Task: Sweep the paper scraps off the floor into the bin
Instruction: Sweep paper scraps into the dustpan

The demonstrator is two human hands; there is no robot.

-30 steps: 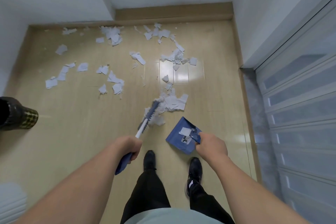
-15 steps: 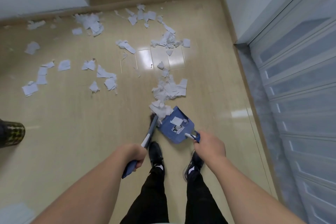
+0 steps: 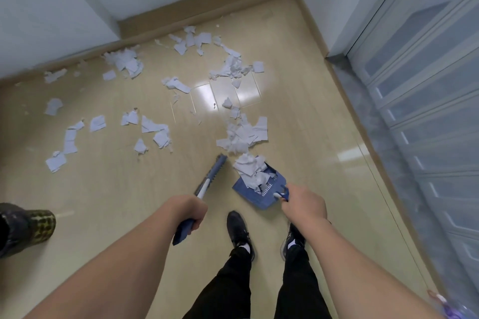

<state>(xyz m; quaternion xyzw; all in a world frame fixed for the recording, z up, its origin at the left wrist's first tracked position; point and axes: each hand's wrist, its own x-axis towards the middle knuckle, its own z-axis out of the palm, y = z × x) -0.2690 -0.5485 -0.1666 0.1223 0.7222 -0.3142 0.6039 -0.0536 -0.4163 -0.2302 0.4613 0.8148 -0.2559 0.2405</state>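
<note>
a clump of paper scraps (image 3: 251,169) now sits in the blue dustpan (image 3: 261,186) his right hand (image 3: 303,203) grips, swept in a moment ago by the brush (image 3: 211,176) his left hand (image 3: 188,211) clutches, though most scraps remain scattered toward the wall, far from any bin.

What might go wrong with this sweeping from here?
The dustpan is already heaped, with scraps overhanging its front lip, so lifting or tilting it may spill them. The bin stands well away to the left, so carrying risks dropping some. The brush could also scatter the nearby pile.
</note>
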